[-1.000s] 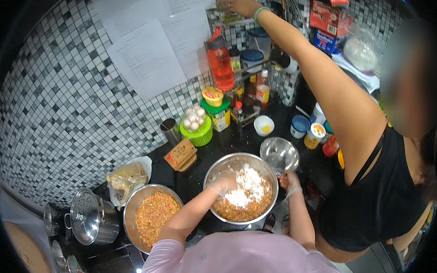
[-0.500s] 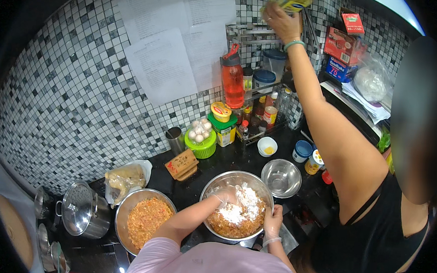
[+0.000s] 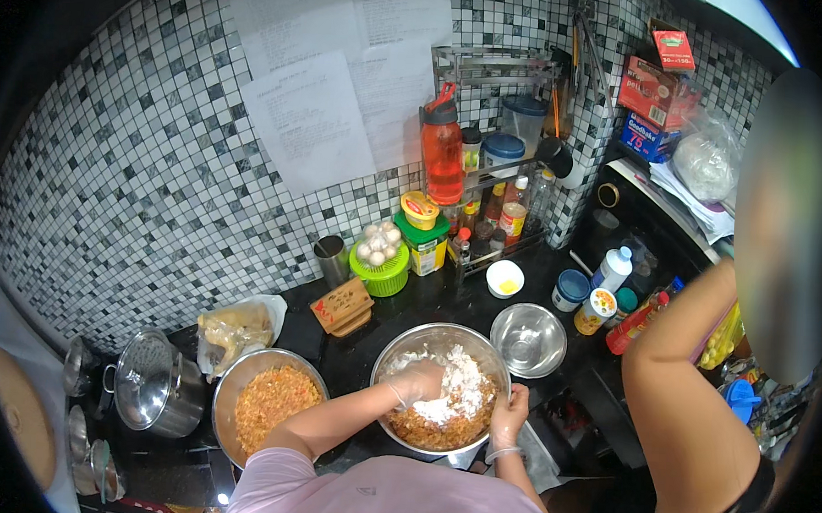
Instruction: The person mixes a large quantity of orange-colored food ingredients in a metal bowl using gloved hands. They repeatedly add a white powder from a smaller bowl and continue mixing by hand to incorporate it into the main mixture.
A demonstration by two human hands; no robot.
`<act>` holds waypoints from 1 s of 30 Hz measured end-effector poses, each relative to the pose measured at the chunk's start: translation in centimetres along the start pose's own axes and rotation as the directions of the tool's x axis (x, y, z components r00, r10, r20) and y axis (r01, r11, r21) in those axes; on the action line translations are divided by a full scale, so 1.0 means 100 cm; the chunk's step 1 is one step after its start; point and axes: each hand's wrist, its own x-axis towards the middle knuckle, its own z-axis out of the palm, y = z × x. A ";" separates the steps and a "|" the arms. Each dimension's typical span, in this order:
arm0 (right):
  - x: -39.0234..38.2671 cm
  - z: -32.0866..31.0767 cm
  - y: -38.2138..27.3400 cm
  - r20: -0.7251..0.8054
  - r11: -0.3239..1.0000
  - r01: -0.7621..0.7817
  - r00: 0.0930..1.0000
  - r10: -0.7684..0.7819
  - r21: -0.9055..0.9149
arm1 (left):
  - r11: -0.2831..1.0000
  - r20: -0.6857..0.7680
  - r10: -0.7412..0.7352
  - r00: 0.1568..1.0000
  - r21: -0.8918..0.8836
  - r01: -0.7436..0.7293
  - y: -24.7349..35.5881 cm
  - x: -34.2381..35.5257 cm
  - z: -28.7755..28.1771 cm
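A large steel mixing bowl (image 3: 405, 346) on the black counter holds an orange-brown shredded mix topped with white flour (image 3: 454, 391). My left hand (image 3: 416, 383), in a thin clear glove, is down inside the bowl, pressed into the flour. My right hand (image 3: 509, 417), gloved too, grips the bowl's near right rim.
A second steel bowl of orange mix (image 3: 267, 404) sits to the left, an empty steel bowl (image 3: 528, 340) to the right. A lidded pot (image 3: 151, 395), a bagged item (image 3: 235, 326), jars and a wire rack (image 3: 489, 150) line the tiled wall. Another person's arm (image 3: 689, 406) stands at right.
The other person's raised arm has come down from the shelf to their side. My left hand stays working in the flour; my right hand stays on the rim.
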 end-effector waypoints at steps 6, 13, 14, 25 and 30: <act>-0.003 0.001 -0.014 -0.021 0.999 0.001 1.000 -0.001 -0.033 | 0.994 0.005 0.060 0.998 0.095 -0.060 -0.009 -0.022 0.037; -0.003 0.001 -0.007 -0.015 0.999 -0.035 0.999 0.036 0.027 | 0.987 0.048 0.142 0.989 0.066 -0.145 -0.009 0.010 0.016; -0.001 0.000 -0.004 -0.025 0.999 -0.015 1.000 0.016 0.035 | 0.980 0.027 0.171 0.985 0.102 -0.173 -0.004 0.010 0.009; -0.002 0.000 -0.004 0.010 0.998 0.028 1.000 -0.029 0.054 | 0.991 0.038 0.129 0.991 -0.033 -0.128 -0.031 0.044 0.010; -0.003 0.000 -0.004 0.018 0.999 0.014 1.000 -0.015 0.048 | 0.998 0.054 0.064 0.996 0.015 -0.065 -0.034 0.030 0.006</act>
